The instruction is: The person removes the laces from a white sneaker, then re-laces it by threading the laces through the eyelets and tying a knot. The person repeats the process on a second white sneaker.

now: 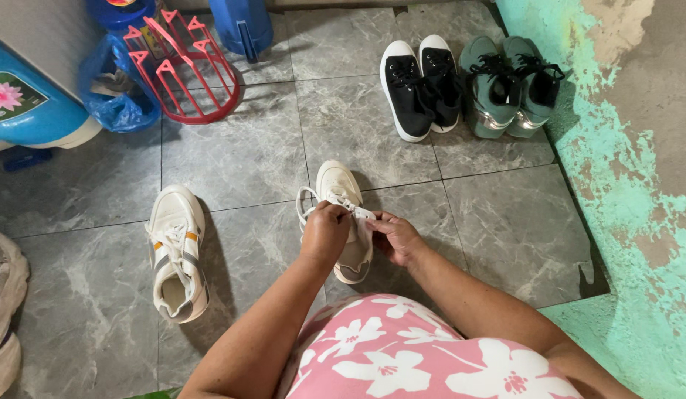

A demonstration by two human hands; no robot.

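1. Centrally, a cream sneaker point(343, 214) stands on the grey tile floor point(254, 155), toe pointing away from the wearer of the camera, just ahead of the pink floral garment point(402, 355).
2. The left hand point(324, 235) is closed, its fingers pinching a white lace point(307, 203) that loops out over the shoe's left side.
3. The right hand point(395, 238) is likewise closed, gripping the lace end at the tongue; the two hands nearly touch.
4. Judged from this pose, the lacing goes best with even tension on both ends, the shoe kept flat on the floor, and the loop kept clear of the eyelets so that it does not snag.
5. The upper looks smooth and matte, the sole thick and rounded; the lace is flat and limp.
6. Its mate point(177, 255), cream with orange and grey accents, lies well apart to the left, opening upward.
7. Farther off stand a black canvas pair with white rubber soles point(420, 89) and, beside it, a green pair with black laces point(509, 85).
8. At upper left lie a red plastic basket point(184, 70), tipped on its side, and blue plastic containers point(32, 103); a rough wall with peeling turquoise paint point(639, 185) bounds the right.
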